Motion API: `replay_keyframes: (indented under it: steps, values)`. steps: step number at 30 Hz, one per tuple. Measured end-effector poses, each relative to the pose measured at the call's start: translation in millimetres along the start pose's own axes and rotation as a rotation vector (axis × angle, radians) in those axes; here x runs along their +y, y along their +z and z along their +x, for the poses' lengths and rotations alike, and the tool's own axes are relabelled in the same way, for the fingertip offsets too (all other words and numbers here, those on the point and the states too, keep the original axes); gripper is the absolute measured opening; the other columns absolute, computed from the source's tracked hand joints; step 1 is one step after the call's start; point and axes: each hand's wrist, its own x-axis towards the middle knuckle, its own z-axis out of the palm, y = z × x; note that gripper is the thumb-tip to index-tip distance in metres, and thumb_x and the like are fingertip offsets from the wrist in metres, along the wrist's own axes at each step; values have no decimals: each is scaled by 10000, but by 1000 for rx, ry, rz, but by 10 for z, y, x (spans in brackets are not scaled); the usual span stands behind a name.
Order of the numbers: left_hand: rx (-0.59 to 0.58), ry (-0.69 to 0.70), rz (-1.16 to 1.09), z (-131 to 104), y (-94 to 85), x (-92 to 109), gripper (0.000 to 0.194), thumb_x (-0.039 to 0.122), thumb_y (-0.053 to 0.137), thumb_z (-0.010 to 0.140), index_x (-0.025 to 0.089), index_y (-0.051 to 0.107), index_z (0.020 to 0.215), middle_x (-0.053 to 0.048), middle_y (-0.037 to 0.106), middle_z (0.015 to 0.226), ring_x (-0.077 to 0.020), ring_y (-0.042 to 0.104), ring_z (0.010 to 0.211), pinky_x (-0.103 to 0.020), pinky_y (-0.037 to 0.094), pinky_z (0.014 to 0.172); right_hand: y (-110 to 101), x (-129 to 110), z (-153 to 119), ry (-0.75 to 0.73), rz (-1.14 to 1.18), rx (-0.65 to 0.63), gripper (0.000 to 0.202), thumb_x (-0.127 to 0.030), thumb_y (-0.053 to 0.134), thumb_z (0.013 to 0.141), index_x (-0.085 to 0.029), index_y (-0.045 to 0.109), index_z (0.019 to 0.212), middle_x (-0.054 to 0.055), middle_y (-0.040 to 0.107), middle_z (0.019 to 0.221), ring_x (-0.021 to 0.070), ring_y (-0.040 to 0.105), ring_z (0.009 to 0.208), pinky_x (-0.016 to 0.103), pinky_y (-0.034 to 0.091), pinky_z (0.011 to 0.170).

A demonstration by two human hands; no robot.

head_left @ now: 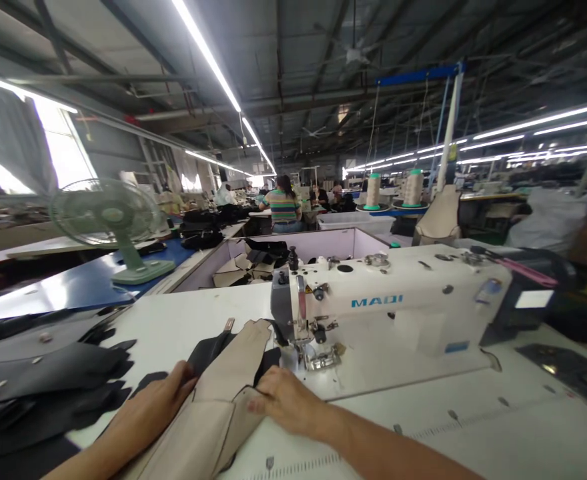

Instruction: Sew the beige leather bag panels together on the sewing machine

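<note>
A beige and black sewn piece (213,413), perhaps part of a bag, lies on the white machine table in front of me. My right hand (286,400) pinches its right edge, thumb on top, just left of the sewing machine's presser foot (321,360). On the piece's left side rests my left hand (171,390), its fingers curled over the edge and partly hidden. The upper end of the piece reaches close to the needle area of the white sewing machine (398,313). Whether it touches the foot, I cannot tell.
Dark cut pieces (48,380) are piled at the left. Behind the table stands a bin (198,257) holding beige and black pieces. A green fan (133,233) sits on a blue surface. Thread cones (413,189) stand behind the machine. A person in a striped shirt (282,205) is farther back.
</note>
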Motion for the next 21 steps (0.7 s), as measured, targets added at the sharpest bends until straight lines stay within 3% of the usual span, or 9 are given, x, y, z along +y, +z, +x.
replay_keyframes:
  steps: [2,4,5,8,10,13,15,18,21]
  values:
    - [-45,211,72,-43,-178,121,542,220,392,873,242,395,1415,-121,543,1334,-277,674,964,-374,514,821,-81,94,-143,-45,24,-20,273,-299,606,920,-134,616,703,21,655,804,138,601,810,202,437,724]
    - [-67,444,185,-66,-379,323,790,80,432,776,360,215,1482,-83,249,1542,-280,652,1033,-360,531,810,-141,133,-309,-110,52,-60,166,-267,599,924,-155,668,823,22,683,942,138,626,895,206,445,827]
    - [-49,562,249,-53,-458,443,859,41,462,732,407,216,1470,-49,152,1572,-294,622,1091,-358,538,813,-162,134,-381,-141,68,-73,117,-254,600,921,-172,678,950,32,675,1062,149,617,996,224,420,922]
    - [23,1007,384,79,-467,735,736,29,500,789,410,369,1405,16,206,1559,-274,334,1370,-466,314,1107,-154,122,-498,-206,50,-91,398,-282,632,893,-182,559,1271,69,558,1319,181,470,1258,289,239,1123]
    - [56,1146,433,191,-260,771,575,78,495,858,333,443,1371,-26,363,1496,-227,362,1356,-431,248,1149,-80,153,-498,-256,-48,-117,367,-263,578,927,-163,556,1279,64,534,1345,172,412,1305,276,183,1146]
    - [255,1052,493,297,180,576,504,24,432,859,157,477,1343,-115,569,1313,-210,523,1223,-309,377,1076,55,276,-453,-337,-208,-96,323,-153,378,1002,-132,562,1266,42,509,1373,138,362,1333,237,160,1147]
    - [445,995,502,325,388,402,477,-13,356,860,136,520,1283,-116,596,1276,-223,504,1243,-377,339,1107,92,359,-433,-371,-260,-43,331,-138,359,1001,-97,554,1266,62,523,1357,139,359,1334,236,163,1148]
    - [616,863,479,353,467,323,340,111,380,904,123,565,1190,-169,513,1353,-317,431,1294,-479,369,1071,55,405,-435,-392,-299,-4,279,-134,452,948,-86,617,1167,103,586,1276,169,423,1292,268,225,1139]
    - [535,865,383,404,405,547,334,126,364,913,108,543,1194,-171,553,1262,-290,549,1152,-389,476,966,-5,373,-471,-379,-280,4,269,-95,499,881,-133,663,1091,93,629,1210,187,488,1238,295,307,1110]
